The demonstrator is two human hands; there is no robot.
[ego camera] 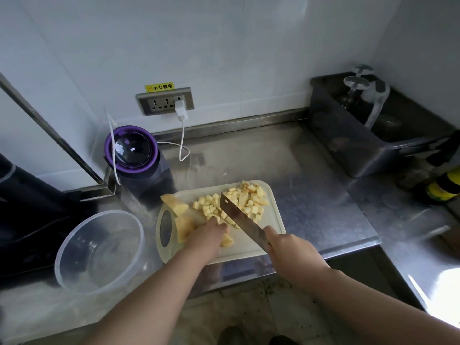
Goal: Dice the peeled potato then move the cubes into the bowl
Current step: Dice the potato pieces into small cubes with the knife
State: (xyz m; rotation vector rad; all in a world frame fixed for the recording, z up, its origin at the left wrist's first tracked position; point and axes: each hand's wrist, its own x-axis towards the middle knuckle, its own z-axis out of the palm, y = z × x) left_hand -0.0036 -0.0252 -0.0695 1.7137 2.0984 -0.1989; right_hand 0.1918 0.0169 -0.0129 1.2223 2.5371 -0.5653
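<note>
We have the potato (184,229) on the white cutting board (275,217), partly cut, its flesh pale yellow, peeled and a little glossy. A heap of small, uneven cubes (249,199) lies on the far part of the board, spread on both sides of the blade. Thick uncut chunks sit at the board's left end, next to its handle hole. Our left hand (209,235) has its fingers curled down on a piece of potato just beside the knife (242,219). Our right hand (286,247) is wrapped tight round the knife handle, the broad blade slanting across the board. The clear plastic bowl (99,252) stands just left of the board on the steel counter (318,185)
</note>
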